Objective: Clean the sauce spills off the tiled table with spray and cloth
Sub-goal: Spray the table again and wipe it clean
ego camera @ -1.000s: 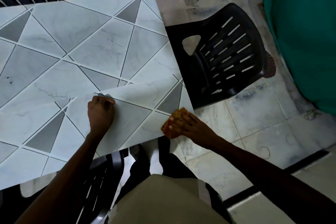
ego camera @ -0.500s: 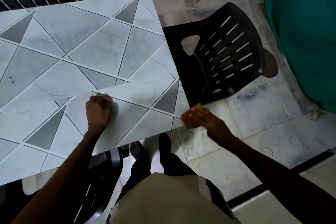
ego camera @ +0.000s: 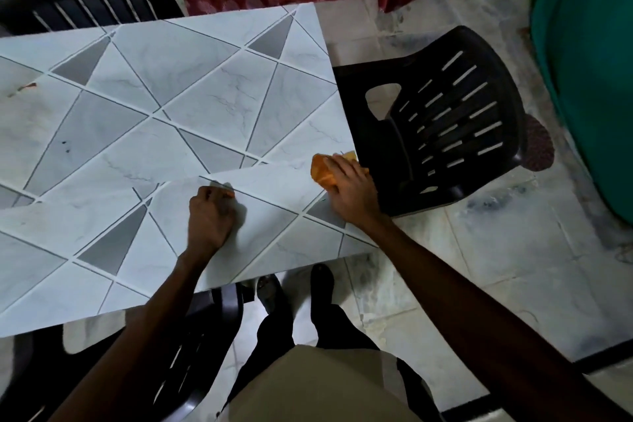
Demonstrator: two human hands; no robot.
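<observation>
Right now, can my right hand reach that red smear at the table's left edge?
Probably not from here: the right hand holds the orange cloth at the tiled table's right edge; the red smear lies beyond the left hand.

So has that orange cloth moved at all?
Yes: the orange cloth slid away from the person, along the table's right edge, past the grey triangle.

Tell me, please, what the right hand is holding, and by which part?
The right hand grips the bunched orange cloth from above, across its middle.
</observation>
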